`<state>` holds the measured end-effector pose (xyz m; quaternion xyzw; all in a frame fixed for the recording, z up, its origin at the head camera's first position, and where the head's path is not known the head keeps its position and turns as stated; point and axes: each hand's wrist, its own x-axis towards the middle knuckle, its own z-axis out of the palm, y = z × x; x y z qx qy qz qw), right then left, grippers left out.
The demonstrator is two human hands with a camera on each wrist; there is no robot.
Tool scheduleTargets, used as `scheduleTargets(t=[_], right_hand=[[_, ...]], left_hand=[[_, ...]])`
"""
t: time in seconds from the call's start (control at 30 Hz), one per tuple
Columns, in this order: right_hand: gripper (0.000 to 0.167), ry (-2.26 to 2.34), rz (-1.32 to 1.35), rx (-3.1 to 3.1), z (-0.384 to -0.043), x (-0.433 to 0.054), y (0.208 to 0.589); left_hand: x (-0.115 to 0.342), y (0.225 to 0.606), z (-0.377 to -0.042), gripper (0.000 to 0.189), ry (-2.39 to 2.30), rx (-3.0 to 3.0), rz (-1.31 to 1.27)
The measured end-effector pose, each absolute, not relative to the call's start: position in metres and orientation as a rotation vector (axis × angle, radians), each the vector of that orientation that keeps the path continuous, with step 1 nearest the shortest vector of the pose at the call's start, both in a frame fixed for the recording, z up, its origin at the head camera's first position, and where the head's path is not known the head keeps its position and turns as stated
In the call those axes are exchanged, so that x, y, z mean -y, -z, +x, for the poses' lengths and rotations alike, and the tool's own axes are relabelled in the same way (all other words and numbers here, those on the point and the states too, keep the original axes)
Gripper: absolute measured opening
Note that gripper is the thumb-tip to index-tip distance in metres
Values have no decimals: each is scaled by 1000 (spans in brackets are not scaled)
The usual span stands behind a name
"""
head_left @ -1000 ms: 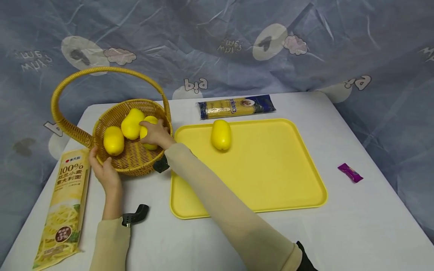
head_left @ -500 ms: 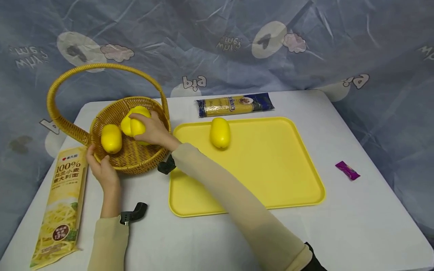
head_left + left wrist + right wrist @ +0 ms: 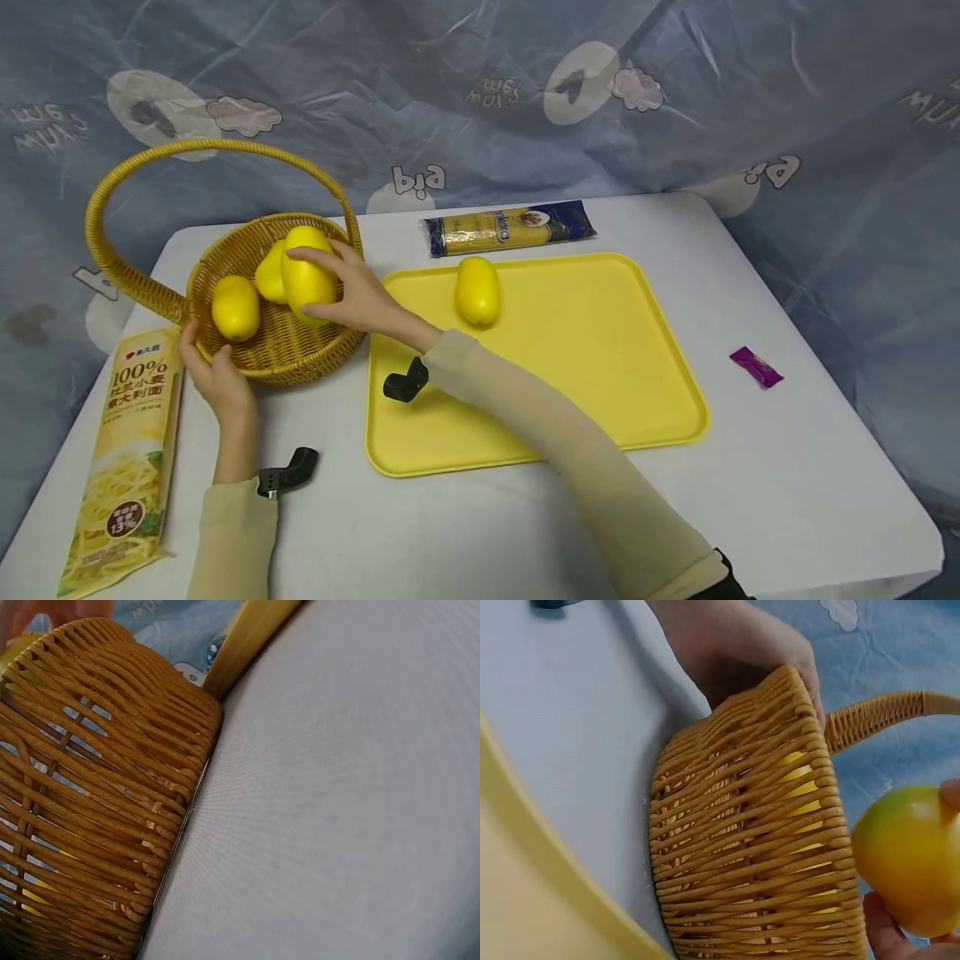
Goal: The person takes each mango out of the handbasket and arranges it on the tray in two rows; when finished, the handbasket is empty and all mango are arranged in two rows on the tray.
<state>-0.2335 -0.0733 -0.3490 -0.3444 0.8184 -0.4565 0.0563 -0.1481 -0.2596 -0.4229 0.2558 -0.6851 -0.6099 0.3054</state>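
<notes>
In the head view my right hand point(image 3: 367, 292) holds a yellow mango point(image 3: 309, 279) between thumb and fingers, over the right half of the wicker basket point(image 3: 300, 367). The right wrist view shows this mango point(image 3: 907, 859), with a greenish patch, beside the basket's rim. Two more yellow fruits lie in the basket: an oblong one point(image 3: 236, 308) at the left and another point(image 3: 272, 273), partly hidden behind the held mango. My left hand point(image 3: 221, 379) grips the basket's near-left rim. From the left wrist, mostly the woven wall point(image 3: 112, 750) shows.
Right of the basket lies a yellow tray point(image 3: 570, 375) with one yellow fruit point(image 3: 477, 290) near its far edge. A blue-ended spaghetti packet point(image 3: 510, 229) lies behind it. A long noodle packet point(image 3: 123, 467) lies at the left, a purple-wrapped sweet point(image 3: 756, 367) at the right.
My right hand has lifted the mango off the basket's right side and shifted slightly left, then back right. The left hand keeps its hold on the rim. The whole view has drifted a little.
</notes>
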Motion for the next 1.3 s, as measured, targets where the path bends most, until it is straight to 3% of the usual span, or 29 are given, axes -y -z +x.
scheduleTargets(t=[0.7,1.3], right_hand=[[65,1801,-1068,-2214,-200,-26,339],[64,1849,-848,-2405,-211,-122,343]], left_hand=[[260,420,-149,52,1623,1802,690],[259,422,-150,51,1632,1767,648]])
